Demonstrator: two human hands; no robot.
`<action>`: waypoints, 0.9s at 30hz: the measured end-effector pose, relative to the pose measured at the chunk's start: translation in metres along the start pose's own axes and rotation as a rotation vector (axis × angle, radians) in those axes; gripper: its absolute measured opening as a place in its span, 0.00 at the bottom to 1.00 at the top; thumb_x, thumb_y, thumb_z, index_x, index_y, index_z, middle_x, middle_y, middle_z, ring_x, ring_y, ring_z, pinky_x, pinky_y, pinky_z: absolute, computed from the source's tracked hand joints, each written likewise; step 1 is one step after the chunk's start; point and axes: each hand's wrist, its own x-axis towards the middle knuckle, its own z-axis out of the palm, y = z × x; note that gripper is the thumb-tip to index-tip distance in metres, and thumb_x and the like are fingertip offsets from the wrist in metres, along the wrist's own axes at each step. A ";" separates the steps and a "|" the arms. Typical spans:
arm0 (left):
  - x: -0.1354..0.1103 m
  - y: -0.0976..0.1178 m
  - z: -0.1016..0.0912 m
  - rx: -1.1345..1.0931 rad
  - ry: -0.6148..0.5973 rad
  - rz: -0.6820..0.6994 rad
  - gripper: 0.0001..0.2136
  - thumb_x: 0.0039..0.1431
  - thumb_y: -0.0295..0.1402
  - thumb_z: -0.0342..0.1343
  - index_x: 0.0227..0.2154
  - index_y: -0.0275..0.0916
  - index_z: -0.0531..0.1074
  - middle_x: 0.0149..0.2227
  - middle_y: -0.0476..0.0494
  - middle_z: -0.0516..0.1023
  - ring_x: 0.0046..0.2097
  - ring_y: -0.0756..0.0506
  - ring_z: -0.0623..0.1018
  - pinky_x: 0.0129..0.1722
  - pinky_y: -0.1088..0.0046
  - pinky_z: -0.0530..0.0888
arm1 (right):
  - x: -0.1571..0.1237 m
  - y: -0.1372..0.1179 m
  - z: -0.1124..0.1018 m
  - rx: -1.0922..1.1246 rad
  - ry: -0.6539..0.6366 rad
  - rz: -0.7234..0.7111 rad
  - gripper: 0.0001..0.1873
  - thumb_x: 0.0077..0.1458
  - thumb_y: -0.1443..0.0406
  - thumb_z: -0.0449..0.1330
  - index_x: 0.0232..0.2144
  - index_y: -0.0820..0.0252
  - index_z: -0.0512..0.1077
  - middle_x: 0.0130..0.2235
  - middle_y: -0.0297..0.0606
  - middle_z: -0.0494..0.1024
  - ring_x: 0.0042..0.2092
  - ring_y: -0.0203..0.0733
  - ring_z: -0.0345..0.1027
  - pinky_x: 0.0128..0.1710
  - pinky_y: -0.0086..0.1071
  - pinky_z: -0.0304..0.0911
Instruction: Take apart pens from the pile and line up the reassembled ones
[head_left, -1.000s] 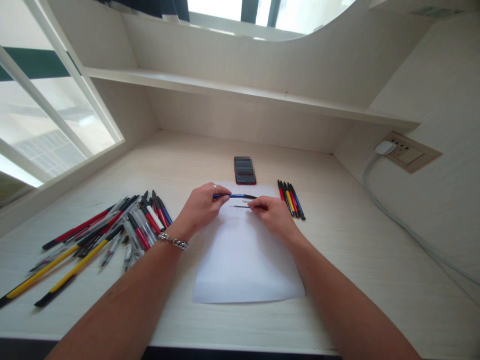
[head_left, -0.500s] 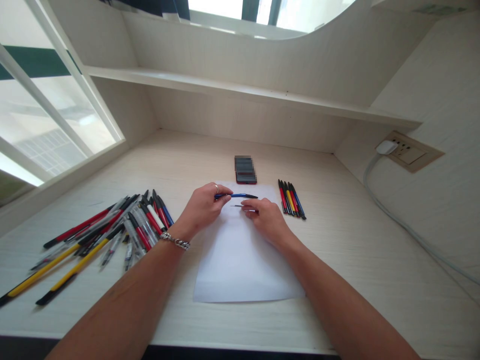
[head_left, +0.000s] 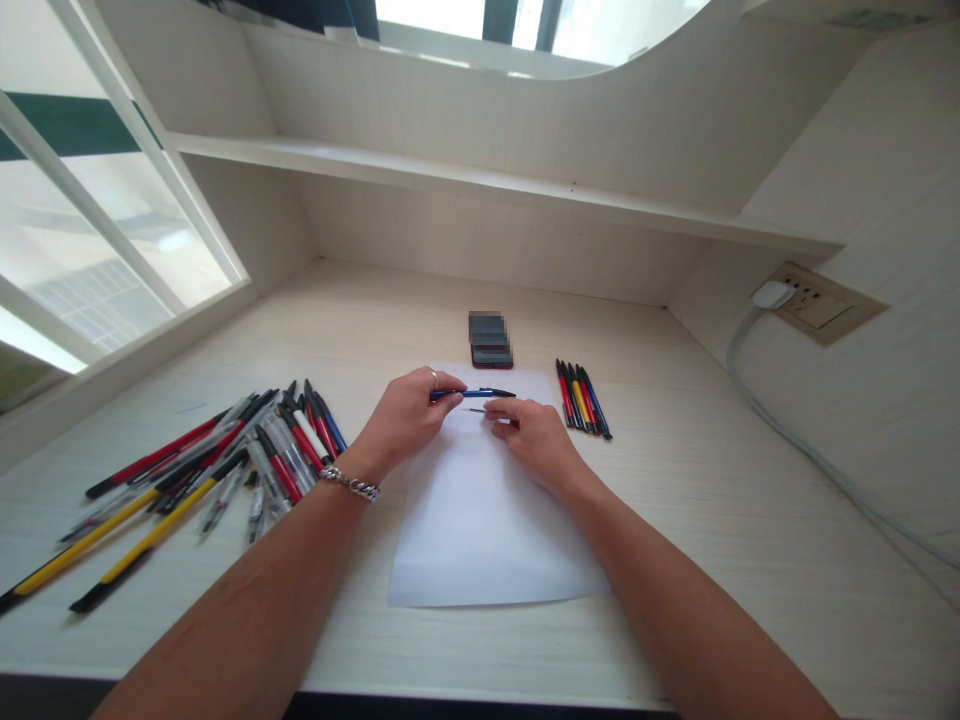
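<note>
A blue pen with a black end lies level in my left hand, pinched between thumb and fingers, its black end pointing right. My right hand is closed on a thin dark rod that looks like a pen refill; its narrow end sticks out to the left, just below the pen. Most of the rod is hidden by my fingers. Both hands are over the far part of a white sheet of paper.
On the left lies a loose pile of pens and clear barrels, with long yellow-and-black sticks. Several pens lie in a row right of the paper. A phone lies behind it. A charger cable hangs along the right wall.
Very little differs. My right hand has shifted slightly to the right with the thin rod, and the pen in my left hand has hardly moved.
</note>
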 end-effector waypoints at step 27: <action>-0.009 0.015 0.018 -0.094 -0.259 0.048 0.08 0.56 0.35 0.56 0.37 0.44 0.78 0.38 0.48 0.82 0.40 0.45 0.79 0.41 0.72 0.73 | -0.004 -0.013 -0.042 -0.135 -0.145 0.014 0.10 0.54 0.69 0.59 0.33 0.52 0.79 0.37 0.34 0.81 0.40 0.41 0.72 0.42 0.31 0.63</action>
